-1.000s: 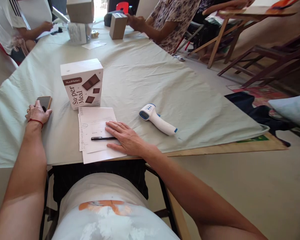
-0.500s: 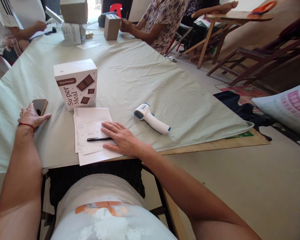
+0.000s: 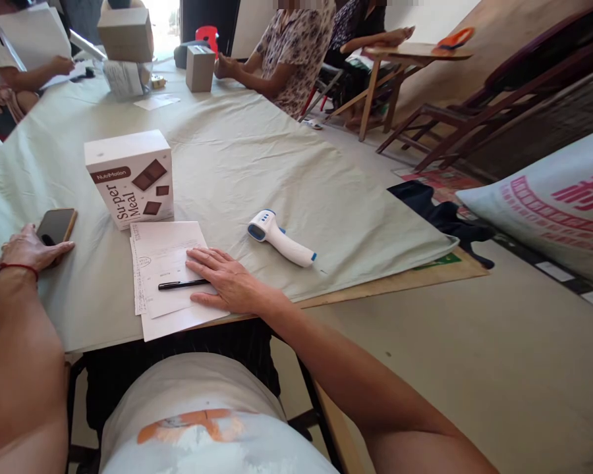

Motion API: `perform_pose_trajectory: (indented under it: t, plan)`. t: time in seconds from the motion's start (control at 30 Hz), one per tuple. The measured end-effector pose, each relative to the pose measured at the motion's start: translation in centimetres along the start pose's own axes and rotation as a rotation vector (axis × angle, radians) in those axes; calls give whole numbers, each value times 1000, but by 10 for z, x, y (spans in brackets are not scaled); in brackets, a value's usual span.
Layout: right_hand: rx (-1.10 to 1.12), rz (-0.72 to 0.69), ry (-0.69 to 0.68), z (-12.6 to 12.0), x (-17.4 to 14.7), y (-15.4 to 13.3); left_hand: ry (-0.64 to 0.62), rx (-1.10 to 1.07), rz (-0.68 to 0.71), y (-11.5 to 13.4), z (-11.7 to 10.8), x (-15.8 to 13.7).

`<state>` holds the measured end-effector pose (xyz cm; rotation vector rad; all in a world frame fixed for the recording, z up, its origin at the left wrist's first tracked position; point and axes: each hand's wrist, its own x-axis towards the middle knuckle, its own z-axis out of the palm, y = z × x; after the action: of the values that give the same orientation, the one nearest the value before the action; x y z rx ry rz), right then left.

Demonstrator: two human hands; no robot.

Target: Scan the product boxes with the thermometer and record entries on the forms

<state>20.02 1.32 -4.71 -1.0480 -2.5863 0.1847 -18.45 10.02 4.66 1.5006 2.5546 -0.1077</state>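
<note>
At the table's left, my left hand, with a red cord on its wrist, is round the near end of a dark smartphone. Its fingers are along the left side and its thumb sticks out at the right. My right hand lies flat, fingers stretched, over white printed papers. A black pen rests on those sheets, its right end against or under that hand. Behind the papers stands a white and brown Su-per Meal box. To the right lies a white and blue infrared thermometer.
A pale cloth covers the table. Far off are stacked cartons, a small brown box and seated people. Wooden chairs and a large printed sack stand at the right.
My view has turned slightly, so most things appear further left and a little lower. My left hand and the smartphone are slightly further from the box. My right hand stays on the papers.
</note>
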Motion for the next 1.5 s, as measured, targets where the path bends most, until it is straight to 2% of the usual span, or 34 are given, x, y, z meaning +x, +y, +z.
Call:
perform_pose_trajectory:
  t: [0.13,0.23,0.37,0.57,0.63,0.67,0.77,0.8,0.9,0.97,1.0,1.07,1.13,1.17,1.23,1.27,1.4,1.5]
  plan:
    - [8,7,0,-1,0,-1,20,-4,-47,7,-2,-10]
    - [5,4,22,0,-1,-1,115,3,-57,21,-4,-29]
    - [10,-26,62,2,-3,0,222,14,46,31,-7,-45]
    - [9,-43,85,0,-6,0,355,-158,136,31,-12,-50]
    - [9,-48,74,0,-7,0,260,-164,300,40,-1,-62]
    - [8,-46,70,0,-7,0,206,-170,445,48,9,-71]
    - [-8,-35,62,2,-6,-3,104,-213,1085,71,51,-100]
    - [-15,-34,64,2,-6,-4,76,-170,1210,78,67,-108]
    - [-21,-42,106,-6,-10,0,51,-46,1297,89,101,-124]
    - [-41,55,180,-20,-18,11,44,17,1293,90,111,-127]
    - [-72,169,222,-29,-24,20,45,37,1294,90,112,-128]
    - [-219,509,267,-47,-37,39,58,46,1298,89,111,-127]
    - [-346,807,149,-59,-49,57,90,14,1297,87,109,-126]
    - [-378,894,63,-61,-54,63,109,-10,1299,87,109,-126]
    - [-395,961,-68,-60,-61,71,139,-55,1315,86,109,-127]
    - [-392,961,-83,-57,-62,72,151,-69,1325,85,109,-127]
    - [-354,954,1,-49,-54,76,187,-99,1341,84,112,-130]
    - [-251,997,-34,-54,-39,78,195,-134,1329,84,114,-131]
